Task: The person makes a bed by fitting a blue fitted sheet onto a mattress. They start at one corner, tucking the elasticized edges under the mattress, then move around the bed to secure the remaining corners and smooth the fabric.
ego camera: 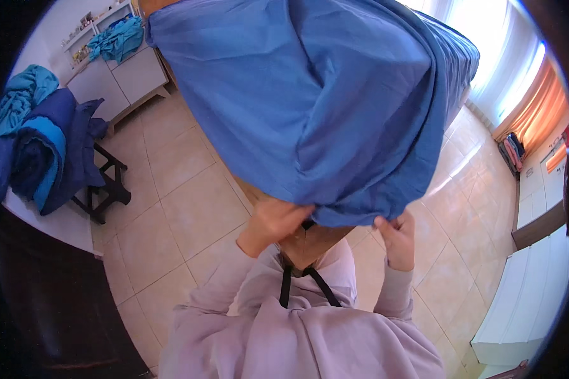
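A blue bed sheet [355, 123] lies loosely over the corner of a bed in front of me, with folds gathered toward the near end. My left hand [270, 222] is curled at the sheet's near edge, gripping the fabric. Its fingertips are partly hidden. The hem is pinched between thumb and fingers of my right hand [398, 237], to the right of the corner. Between my hands a wooden bed frame corner [306, 248] shows below the sheet, close to my legs.
Folded dark blue bedding [57, 142] is piled at the left by a black stool [109, 184]. Behind it stands a white cabinet [118, 83] with turquoise fabric [118, 40] on top. Curtains [488, 57] hang at the right, above tiled floor [455, 189]. White furniture [521, 293] stands at lower right.
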The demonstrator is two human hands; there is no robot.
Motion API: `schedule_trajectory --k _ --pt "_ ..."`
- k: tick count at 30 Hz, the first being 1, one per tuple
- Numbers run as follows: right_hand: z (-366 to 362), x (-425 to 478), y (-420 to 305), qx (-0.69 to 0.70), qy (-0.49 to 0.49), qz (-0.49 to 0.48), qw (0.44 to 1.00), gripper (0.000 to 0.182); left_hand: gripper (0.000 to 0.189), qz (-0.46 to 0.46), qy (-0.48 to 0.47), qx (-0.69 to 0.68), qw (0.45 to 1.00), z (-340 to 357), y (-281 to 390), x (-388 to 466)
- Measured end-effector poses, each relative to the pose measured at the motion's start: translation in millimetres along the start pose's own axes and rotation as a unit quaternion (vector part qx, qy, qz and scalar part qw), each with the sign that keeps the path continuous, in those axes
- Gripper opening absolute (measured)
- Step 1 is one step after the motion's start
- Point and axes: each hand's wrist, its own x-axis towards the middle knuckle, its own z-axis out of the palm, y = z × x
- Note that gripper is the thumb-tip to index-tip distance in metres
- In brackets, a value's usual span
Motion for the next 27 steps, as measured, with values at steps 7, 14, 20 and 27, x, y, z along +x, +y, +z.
schedule_trajectory --k 7,14,20,27 --pt "5.6 37.6 -53.0 -0.322 0.063 -0.265 0.907 0.024 0.023 -0.078 -0.263 0.027 0.961 30.5 53.8 19.9" --pt "41.7 57.8 -150.3 -0.221 0.124 -0.528 0.811 0.018 0.021 -0.209 -0.22 -0.117 0.945 14.7 55.1 28.7" --pt "57.2 30.9 -107.0 -0.388 -0.226 -0.458 0.768 0.016 0.018 -0.254 -0.161 -0.175 0.938 6.1 51.0 11.4" --pt "38.1 37.3 -20.9 -0.429 -0.208 -0.455 0.752 0.014 0.016 -0.241 -0.092 -0.175 0.95 17.0 41.2 5.1"
